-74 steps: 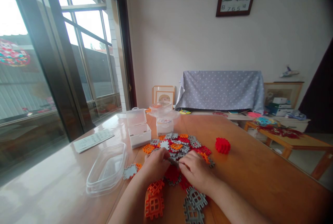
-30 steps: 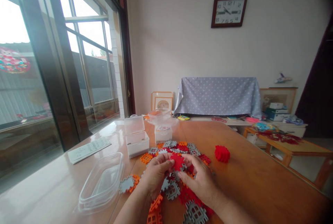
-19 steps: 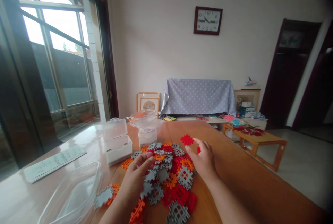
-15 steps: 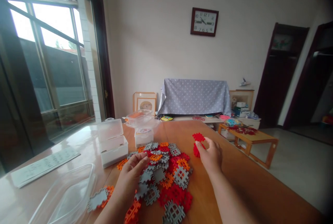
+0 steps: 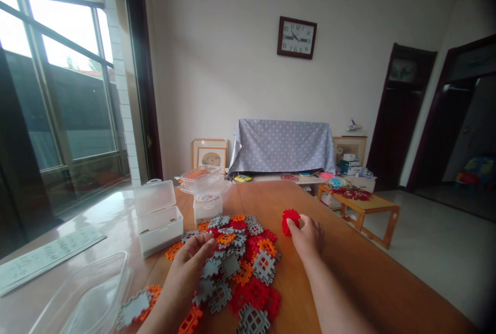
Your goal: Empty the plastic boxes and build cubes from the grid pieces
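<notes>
Wooden worktop [image 5: 360, 272] by a big window, covered with toy tiles.

Close up: a pile of flat tiles [image 5: 236, 267], grey, orange and red. Left hand [image 5: 191, 261] lying flat on the near left side of the pile, fingers loose, gripping nothing. Right hand [image 5: 308, 236] further out and to the right, fingertips curled on a red block [image 5: 290, 220], which sits on the wood just past the fingers, beside the pile's far right edge. Right hand much nearer to it. Behind: clear boxes [image 5: 158, 217], then a covered bench [image 5: 281, 145] and a wall clock [image 5: 296, 38].
</notes>
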A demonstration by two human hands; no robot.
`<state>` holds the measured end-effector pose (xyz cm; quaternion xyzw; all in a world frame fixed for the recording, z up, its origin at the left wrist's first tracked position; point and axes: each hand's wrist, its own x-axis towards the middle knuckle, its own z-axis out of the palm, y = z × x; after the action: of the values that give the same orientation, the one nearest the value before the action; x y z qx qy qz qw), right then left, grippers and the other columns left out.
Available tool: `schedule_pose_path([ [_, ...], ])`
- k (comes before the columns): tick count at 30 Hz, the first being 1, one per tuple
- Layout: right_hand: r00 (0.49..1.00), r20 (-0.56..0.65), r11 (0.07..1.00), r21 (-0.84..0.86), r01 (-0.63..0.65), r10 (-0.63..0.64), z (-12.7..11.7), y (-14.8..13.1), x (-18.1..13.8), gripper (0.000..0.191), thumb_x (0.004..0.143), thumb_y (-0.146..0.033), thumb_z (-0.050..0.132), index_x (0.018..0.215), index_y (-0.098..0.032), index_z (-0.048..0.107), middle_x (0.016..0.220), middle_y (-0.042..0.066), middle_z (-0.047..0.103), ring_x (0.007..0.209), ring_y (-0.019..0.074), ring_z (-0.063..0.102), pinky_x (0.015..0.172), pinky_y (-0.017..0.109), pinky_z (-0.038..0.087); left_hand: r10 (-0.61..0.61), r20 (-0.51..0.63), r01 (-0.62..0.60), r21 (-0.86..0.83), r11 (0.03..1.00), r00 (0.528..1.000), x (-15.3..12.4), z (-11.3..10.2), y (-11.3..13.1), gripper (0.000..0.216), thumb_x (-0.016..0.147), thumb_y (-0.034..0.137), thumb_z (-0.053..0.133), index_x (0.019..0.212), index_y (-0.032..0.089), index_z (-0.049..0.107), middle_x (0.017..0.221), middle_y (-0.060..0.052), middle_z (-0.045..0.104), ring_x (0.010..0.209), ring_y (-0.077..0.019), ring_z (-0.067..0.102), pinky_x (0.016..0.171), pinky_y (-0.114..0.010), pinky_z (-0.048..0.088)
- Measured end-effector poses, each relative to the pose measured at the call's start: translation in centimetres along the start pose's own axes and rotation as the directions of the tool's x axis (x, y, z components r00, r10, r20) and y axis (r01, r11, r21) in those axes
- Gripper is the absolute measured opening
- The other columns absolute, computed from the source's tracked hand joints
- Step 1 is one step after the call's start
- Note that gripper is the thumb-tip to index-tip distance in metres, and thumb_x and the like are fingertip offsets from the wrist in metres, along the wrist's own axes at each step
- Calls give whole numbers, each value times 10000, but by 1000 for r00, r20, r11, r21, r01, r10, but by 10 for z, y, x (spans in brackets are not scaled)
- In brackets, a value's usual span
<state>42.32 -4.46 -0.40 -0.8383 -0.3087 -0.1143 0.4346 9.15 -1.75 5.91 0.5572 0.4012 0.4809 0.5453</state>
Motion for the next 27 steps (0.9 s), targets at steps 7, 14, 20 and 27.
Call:
schedule_pose_path([
  [7, 1000, -5, 999, -48, 20, -20, 7, 5, 0, 630, 791, -640, 608, 1235, -194, 654, 1181, 210, 670, 1108, 400, 599, 868, 514, 458, 3, 2, -3, 17, 1000, 1000, -2, 1, 3, 560, 666, 653, 768, 983, 196, 708, 879, -40, 706, 752, -182, 588, 662, -262, 438],
  [14, 999, 11, 997, -59, 46, -46, 13, 1, -2, 683, 776, -597, 646, 1310, -175, 594, 1234, 218, 658, 1122, 396, 608, 901, 509, 450, 9, 14, -9, 21, 1000, 1000, -2, 1, 3, 526, 673, 638, 773, 972, 210, 709, 839, -12, 693, 727, -167, 570, 661, -258, 425],
  [20, 998, -5, 995, -73, 61, -62, 14, 0, -4, 620, 801, -564, 629, 1288, -179, 610, 1182, 208, 677, 1085, 389, 619, 876, 501, 459, 17, 26, -18, 58, 998, 1000, -2, -1, 1, 481, 726, 622, 742, 979, 215, 701, 885, -17, 703, 789, -181, 578, 703, -260, 418],
  [27, 999, 30, 996, -78, 34, -32, 12, 0, -2, 503, 835, -506, 608, 1237, -206, 646, 1172, 173, 687, 1091, 358, 614, 886, 459, 445, 28, 36, -31, 79, 996, 999, -3, -2, 1, 493, 738, 634, 723, 995, 215, 699, 914, -19, 709, 826, -185, 585, 725, -260, 427],
])
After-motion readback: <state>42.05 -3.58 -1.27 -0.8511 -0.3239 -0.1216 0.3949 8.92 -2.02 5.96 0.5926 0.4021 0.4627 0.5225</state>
